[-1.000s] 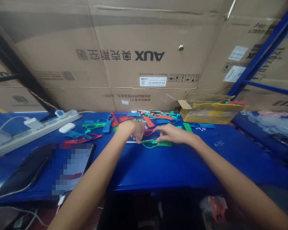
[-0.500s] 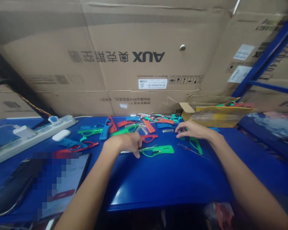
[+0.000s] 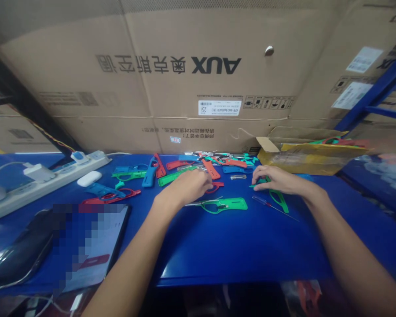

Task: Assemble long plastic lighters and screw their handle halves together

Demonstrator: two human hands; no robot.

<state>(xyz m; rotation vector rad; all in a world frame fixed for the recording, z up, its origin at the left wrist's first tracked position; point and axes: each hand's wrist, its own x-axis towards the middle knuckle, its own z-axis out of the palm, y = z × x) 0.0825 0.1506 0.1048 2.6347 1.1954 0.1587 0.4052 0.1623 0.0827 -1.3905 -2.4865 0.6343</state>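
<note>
In the head view a green plastic lighter shell [image 3: 236,203] lies flat at mid-table, with its ring and a thin metal rod [image 3: 193,204] pointing left. Just behind the rod, my left hand [image 3: 194,182] is closed with fingers curled downward; whatever they hold is hidden. A red shell [image 3: 218,186] is beside its fingertips. My right hand [image 3: 272,178] is closed over a second green shell [image 3: 280,201], whose ring shows below the palm. Under that hand rests a screwdriver [image 3: 273,207] with a clear handle. Between the hands lies a small clear tank [image 3: 238,177].
Several red, blue and green shells [image 3: 148,174] and small metal parts are piled along the back. A cardboard box [image 3: 303,160] of shells stands back right. At left are a power strip [image 3: 66,176], a white earbud case [image 3: 89,178] and a phone [image 3: 95,255].
My right hand left the middle green shell and moved right to the other green shell. My left hand rose off the rod, back towards the red shell. The screwdriver now shows on the table.
</note>
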